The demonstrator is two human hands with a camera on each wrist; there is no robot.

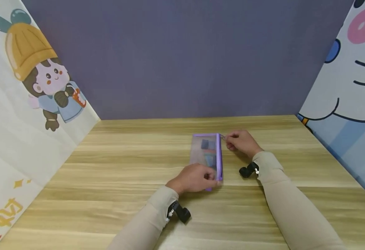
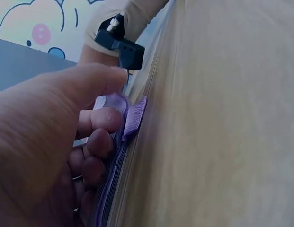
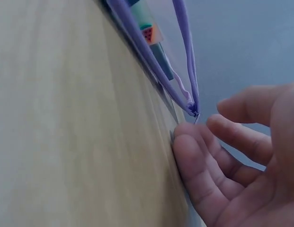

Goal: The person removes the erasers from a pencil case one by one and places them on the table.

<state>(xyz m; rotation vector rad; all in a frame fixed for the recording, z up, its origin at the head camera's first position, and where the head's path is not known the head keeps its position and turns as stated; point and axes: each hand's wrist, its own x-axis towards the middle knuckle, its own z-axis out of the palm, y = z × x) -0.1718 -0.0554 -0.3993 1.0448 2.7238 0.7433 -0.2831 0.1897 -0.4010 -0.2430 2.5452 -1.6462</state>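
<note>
A see-through mesh zipper pouch (image 1: 198, 151) with purple trim lies on the wooden table, the zipper edge (image 1: 219, 156) toward the right. Small coloured items (image 1: 210, 158) show through the mesh. My left hand (image 1: 196, 177) lies over the near end of the pouch, thumb and fingers at its purple corner beside a small ribbon tab (image 2: 135, 118). At the far right corner, my right hand (image 1: 241, 142) has its fingertips at a small metal loop (image 1: 222, 137) that joins the pouch. The right wrist view shows the purple bands meeting at that corner (image 3: 195, 112), right by the fingers.
A plain grey-blue panel (image 1: 185, 62) stands behind the table (image 1: 132, 152). Cartoon-printed walls rise at the left (image 1: 10, 114) and right (image 1: 338, 83). Black cameras (image 1: 182, 212) are strapped to both wrists over beige sleeves.
</note>
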